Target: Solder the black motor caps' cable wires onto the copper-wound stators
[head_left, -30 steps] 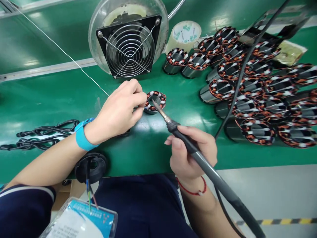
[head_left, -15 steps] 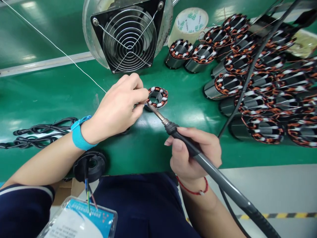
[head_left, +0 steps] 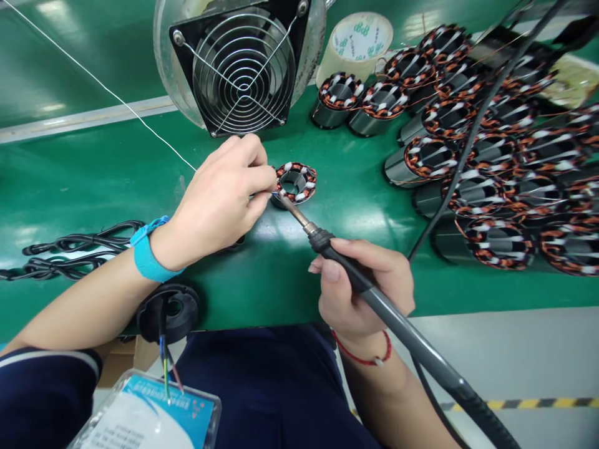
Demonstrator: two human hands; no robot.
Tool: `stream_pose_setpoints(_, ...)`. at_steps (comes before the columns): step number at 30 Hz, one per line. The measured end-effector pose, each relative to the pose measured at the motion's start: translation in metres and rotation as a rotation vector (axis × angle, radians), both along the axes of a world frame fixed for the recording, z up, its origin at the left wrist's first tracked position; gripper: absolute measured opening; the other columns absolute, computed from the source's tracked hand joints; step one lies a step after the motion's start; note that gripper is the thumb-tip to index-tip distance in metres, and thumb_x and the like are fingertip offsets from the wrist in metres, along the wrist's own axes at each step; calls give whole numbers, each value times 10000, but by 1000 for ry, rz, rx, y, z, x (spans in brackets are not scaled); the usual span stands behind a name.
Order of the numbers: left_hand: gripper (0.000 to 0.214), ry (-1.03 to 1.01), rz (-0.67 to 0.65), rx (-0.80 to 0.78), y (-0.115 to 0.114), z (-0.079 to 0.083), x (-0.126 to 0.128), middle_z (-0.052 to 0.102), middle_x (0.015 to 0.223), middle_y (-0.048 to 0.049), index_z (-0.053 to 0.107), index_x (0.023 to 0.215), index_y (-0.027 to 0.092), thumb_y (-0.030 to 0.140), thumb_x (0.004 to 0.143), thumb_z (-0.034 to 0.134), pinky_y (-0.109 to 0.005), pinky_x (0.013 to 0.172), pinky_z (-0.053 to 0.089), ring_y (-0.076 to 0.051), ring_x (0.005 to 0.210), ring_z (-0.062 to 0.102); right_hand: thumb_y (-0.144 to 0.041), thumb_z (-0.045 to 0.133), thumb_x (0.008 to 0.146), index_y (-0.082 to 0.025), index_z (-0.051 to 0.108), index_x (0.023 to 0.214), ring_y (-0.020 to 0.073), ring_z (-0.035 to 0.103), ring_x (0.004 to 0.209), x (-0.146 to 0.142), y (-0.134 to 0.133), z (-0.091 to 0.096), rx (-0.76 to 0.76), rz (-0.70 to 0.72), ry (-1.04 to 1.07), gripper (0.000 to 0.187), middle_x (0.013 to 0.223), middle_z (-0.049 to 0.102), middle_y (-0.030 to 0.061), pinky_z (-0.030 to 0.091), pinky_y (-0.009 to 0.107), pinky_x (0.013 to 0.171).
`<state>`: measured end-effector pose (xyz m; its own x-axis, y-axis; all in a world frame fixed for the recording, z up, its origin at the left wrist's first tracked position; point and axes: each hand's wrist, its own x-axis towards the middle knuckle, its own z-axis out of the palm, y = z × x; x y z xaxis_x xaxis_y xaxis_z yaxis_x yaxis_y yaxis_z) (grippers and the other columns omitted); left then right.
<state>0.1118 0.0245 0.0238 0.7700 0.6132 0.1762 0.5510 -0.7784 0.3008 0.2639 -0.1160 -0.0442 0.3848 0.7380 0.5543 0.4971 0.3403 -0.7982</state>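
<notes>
A small stator (head_left: 296, 182) with copper windings and white insulators sits on the green bench (head_left: 93, 174). My left hand (head_left: 219, 199), with a blue wrist strap, pinches a thin wire at the stator's near-left edge; a fine solder wire (head_left: 103, 84) runs off from it to the upper left. My right hand (head_left: 360, 287) grips a grey soldering iron (head_left: 374, 299) like a pen. The iron's metal tip meets the wire at the stator's edge, right by my left fingertips.
A guarded fan (head_left: 243, 65) stands behind the stator, a tape roll (head_left: 358, 43) beside it. Several wound stators (head_left: 468, 143) crowd the right side. Black cables (head_left: 75, 249) lie at left, and a black ring part (head_left: 169, 312) hangs at the bench's front edge.
The iron tip has slid from over the stator's centre to its near-left edge, by my left fingers. The view has shifted slightly; both hands keep their grips.
</notes>
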Motion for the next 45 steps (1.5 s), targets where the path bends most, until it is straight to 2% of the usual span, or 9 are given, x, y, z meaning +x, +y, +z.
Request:
stream_pose_setpoints(5,267,-7,17,-45,0,1,1,581,932,-102,651,764,157,180,938,449,-427,854,460,-242,936,551,-277,641,870,-263,628,1092,154,638,522,1,1,1,29,-39,-20,222,742,670,-11,529,300,456)
stream_pose_setpoints(11,258,-48,33,-121,1,0,1,578,940,-103,644,765,163,193,935,452,-457,908,455,-260,992,558,-268,660,855,-254,637,1064,168,670,576,0,-1,0,-17,-21,-16,212,815,699,19,563,321,513)
stream_pose_setpoints(17,244,-35,27,-68,0,-1,1,585,939,-103,633,757,170,182,931,462,-450,885,465,-257,973,559,-272,644,875,-265,629,1114,161,653,545,2,1,0,6,-29,-44,240,754,681,-6,573,319,501)
stream_pose_setpoints(21,235,-20,21,-25,0,-2,0,589,946,-96,635,766,170,176,932,469,-440,866,470,-245,951,556,-208,655,877,-285,601,1244,195,723,718,5,6,0,-5,11,-79,379,970,729,22,637,373,657)
stream_pose_setpoints(25,236,-20,2,39,0,-4,-1,578,925,-93,633,759,168,171,927,467,-430,806,472,-239,902,552,-240,613,926,-309,516,1369,225,744,879,8,15,7,-86,97,-62,458,1226,686,51,642,397,769)
stream_pose_setpoints(29,252,-16,0,36,0,-5,-1,576,934,-91,635,775,182,193,946,450,-430,798,470,-239,905,553,-252,537,968,-336,537,1326,233,719,993,14,31,25,-196,154,-119,368,1131,729,21,601,422,891)
stream_pose_setpoints(32,251,-50,17,14,0,-5,-1,567,911,-82,634,766,188,200,940,454,-442,800,466,-249,908,556,-244,561,943,-317,564,1281,254,674,1103,18,43,34,-291,213,-231,345,1120,736,19,540,460,979)
stream_pose_setpoints(37,243,-70,26,-14,0,-6,-1,559,892,-78,644,745,180,187,922,478,-426,796,446,-240,885,537,-208,583,907,-304,530,1311,255,651,1136,15,49,31,-317,238,-267,419,1193,715,27,485,477,1017)
stream_pose_setpoints(45,203,-23,27,26,-1,-6,-2,588,898,-87,668,808,170,192,915,497,-392,762,442,-236,853,535,-261,536,957,-281,579,1243,221,681,1072,14,56,27,-299,195,-156,289,1060,756,24,508,419,987)
